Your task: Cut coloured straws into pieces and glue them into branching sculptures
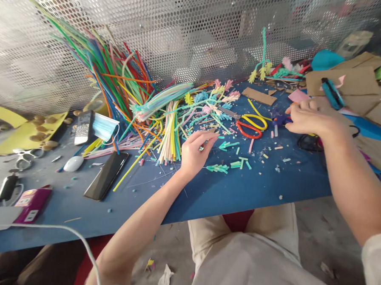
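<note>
My left hand [195,153] hovers over the middle of the blue table, its thumb and fingers pinched together; whatever sits between the tips is too small to name. Beside it lie green fuzzy leaf-like sprigs [218,168] and short cut pieces of pipe cleaner [235,165]. My right hand [313,118] is at the right, fingers curled against a dark blue-purple object [279,116], partly hidden by the hand. Left of that object rest scissors [249,130] with one red and one yellow handle loop. Fuzzy pastel flower stems [207,103] lie behind.
Bundled pipe cleaners [169,137] and a tall colourful heap [120,78] stand left of centre against a perforated metal panel [204,35]. A phone [106,176], a white mouse [73,163] and a face mask [105,127] lie leftward. Cardboard [340,82] is piled at right.
</note>
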Demonstrator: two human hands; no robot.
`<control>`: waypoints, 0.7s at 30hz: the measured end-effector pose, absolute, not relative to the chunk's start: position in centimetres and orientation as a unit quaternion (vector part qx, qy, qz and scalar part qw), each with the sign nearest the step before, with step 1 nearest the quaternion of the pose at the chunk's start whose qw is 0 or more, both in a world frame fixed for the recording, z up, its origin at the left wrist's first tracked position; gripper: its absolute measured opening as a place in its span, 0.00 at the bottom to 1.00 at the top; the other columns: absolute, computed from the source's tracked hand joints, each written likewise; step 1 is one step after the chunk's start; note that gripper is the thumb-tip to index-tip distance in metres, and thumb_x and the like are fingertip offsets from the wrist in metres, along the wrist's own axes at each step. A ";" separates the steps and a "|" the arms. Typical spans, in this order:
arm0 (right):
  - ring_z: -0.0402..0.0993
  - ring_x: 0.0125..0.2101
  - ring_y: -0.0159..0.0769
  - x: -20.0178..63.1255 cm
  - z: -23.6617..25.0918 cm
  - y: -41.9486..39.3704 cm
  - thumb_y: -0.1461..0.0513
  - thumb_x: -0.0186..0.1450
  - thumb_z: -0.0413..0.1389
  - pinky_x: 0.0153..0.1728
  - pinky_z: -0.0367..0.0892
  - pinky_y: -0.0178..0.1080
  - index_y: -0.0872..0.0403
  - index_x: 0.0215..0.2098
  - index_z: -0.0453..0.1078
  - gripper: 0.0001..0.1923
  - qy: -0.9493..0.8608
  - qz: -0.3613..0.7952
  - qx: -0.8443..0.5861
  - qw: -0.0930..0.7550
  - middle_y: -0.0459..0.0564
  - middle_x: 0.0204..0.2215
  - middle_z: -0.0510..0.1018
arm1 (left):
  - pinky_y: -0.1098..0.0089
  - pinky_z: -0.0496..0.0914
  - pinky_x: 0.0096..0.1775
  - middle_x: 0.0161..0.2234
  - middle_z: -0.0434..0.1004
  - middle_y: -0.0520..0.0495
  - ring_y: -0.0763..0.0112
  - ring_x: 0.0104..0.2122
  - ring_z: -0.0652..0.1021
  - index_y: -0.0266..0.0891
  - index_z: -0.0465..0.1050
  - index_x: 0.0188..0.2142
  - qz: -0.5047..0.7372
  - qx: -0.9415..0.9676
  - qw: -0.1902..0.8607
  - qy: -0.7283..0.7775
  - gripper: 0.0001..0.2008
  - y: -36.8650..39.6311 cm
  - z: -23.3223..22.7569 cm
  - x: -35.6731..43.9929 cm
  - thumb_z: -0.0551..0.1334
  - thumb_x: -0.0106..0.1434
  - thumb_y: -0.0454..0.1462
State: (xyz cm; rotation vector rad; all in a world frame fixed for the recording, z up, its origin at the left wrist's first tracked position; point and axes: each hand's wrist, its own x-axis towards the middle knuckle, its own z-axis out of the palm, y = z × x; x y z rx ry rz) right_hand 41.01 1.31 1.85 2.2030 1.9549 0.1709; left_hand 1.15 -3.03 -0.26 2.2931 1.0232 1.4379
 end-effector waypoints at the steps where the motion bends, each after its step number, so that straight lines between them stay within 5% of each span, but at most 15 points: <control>1: 0.64 0.64 0.65 40.4 2.8 0.8 0.55 0.64 0.54 0.60 0.63 0.63 0.57 0.61 0.67 0.29 0.673 0.051 0.733 0.086 0.71 0.62 0.69 | 0.71 0.76 0.38 0.44 0.85 0.45 0.73 0.38 0.82 0.42 0.83 0.46 0.492 0.792 0.111 0.345 0.09 -3.0 -0.3 1.2 0.63 0.75 0.39; 4: 0.69 0.61 0.59 37.3 6.1 -0.8 0.56 0.67 0.52 0.59 0.65 0.59 0.51 0.54 0.73 0.19 0.750 0.054 0.653 -0.087 0.62 0.59 0.74 | 0.69 0.78 0.45 0.45 0.85 0.45 0.71 0.44 0.83 0.44 0.83 0.47 0.483 0.803 0.084 0.339 0.09 -3.1 -0.3 1.2 0.62 0.75 0.39; 7: 0.78 0.45 0.48 32.9 8.9 -2.1 0.55 0.71 0.52 0.47 0.71 0.50 0.48 0.42 0.77 0.11 0.819 -0.053 0.513 -0.253 0.54 0.46 0.82 | 0.66 0.77 0.48 0.45 0.85 0.46 0.69 0.46 0.83 0.44 0.82 0.48 0.463 0.817 0.074 0.336 0.10 -3.1 -0.2 1.3 0.61 0.76 0.40; 13: 0.78 0.36 0.39 25.9 10.7 -2.3 0.53 0.68 0.61 0.39 0.71 0.43 0.49 0.46 0.76 0.12 0.861 -0.264 0.370 -0.229 0.48 0.40 0.84 | 0.64 0.74 0.48 0.44 0.86 0.48 0.67 0.42 0.82 0.43 0.81 0.46 0.429 0.839 0.058 0.329 0.09 -3.4 0.2 1.5 0.61 0.76 0.41; 21: 0.77 0.31 0.36 23.4 10.4 -0.3 0.59 0.61 0.65 0.32 0.68 0.40 0.50 0.38 0.69 0.10 0.876 -0.280 0.352 -0.173 0.46 0.34 0.83 | 0.66 0.72 0.46 0.42 0.86 0.49 0.67 0.39 0.80 0.42 0.81 0.45 0.427 0.838 0.027 0.338 0.11 -3.0 -0.1 1.3 0.60 0.77 0.42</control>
